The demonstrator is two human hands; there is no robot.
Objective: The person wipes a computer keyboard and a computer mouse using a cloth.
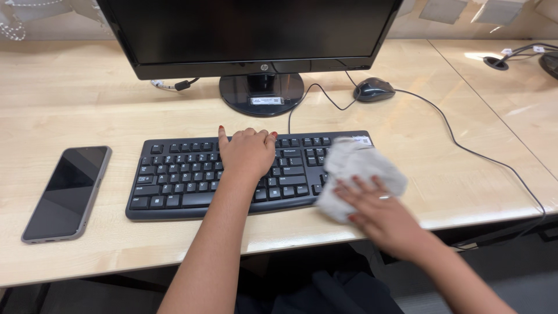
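A black keyboard (174, 177) lies on the light wooden desk (87, 93) in front of me. My left hand (248, 152) rests flat on its middle keys, fingers curled over the far edge. My right hand (378, 212) presses a crumpled white cloth (360, 168) against the right end of the keyboard, covering the number pad. The hand is slightly blurred. A ring shows on one finger.
A black monitor (250, 35) on a round stand (261, 93) is behind the keyboard. A wired black mouse (374, 89) sits at the back right, its cable trailing over the desk edge. A dark smartphone (68, 192) lies face up at the left.
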